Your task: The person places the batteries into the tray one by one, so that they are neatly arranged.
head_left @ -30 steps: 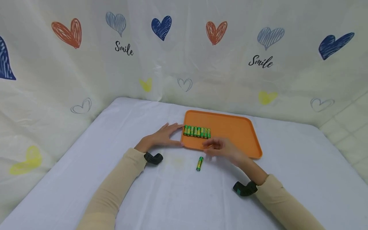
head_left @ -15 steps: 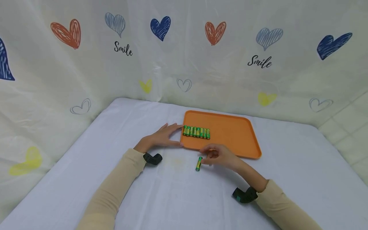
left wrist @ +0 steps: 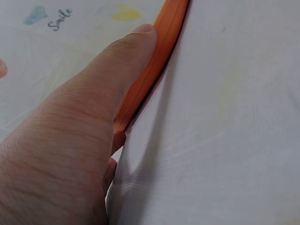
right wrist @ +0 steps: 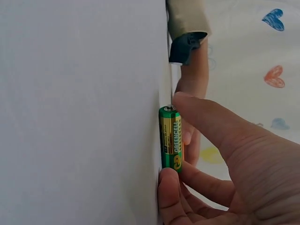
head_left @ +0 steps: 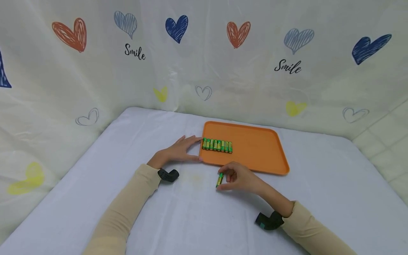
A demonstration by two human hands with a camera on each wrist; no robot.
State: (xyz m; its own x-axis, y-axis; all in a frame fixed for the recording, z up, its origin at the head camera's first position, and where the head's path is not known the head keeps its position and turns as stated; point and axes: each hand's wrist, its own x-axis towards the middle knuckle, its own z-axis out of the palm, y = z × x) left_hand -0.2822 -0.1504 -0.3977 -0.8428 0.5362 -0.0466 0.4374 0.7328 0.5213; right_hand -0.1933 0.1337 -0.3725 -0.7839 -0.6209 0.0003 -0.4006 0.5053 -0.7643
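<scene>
A loose green-and-gold battery lies on the white cloth in front of the tray. My right hand pinches it lengthwise; in the right wrist view the thumb meets the terminal end of the battery and a fingertip the other end. At the left edge of the orange tray, my left hand rests with its fingers and thumb spread, touching the rim. Several matching batteries stand side by side in a row inside the tray, starting at its left wall.
White cloth covers the table. Behind it hangs a pale curtain printed with hearts and the word Smile. Each wrist wears a black camera, one beside the left sleeve and one beside the right sleeve.
My right hand has come down from the tray's front edge toward me and now has the loose battery between thumb and finger. The left hand and the row have stayed in place.
</scene>
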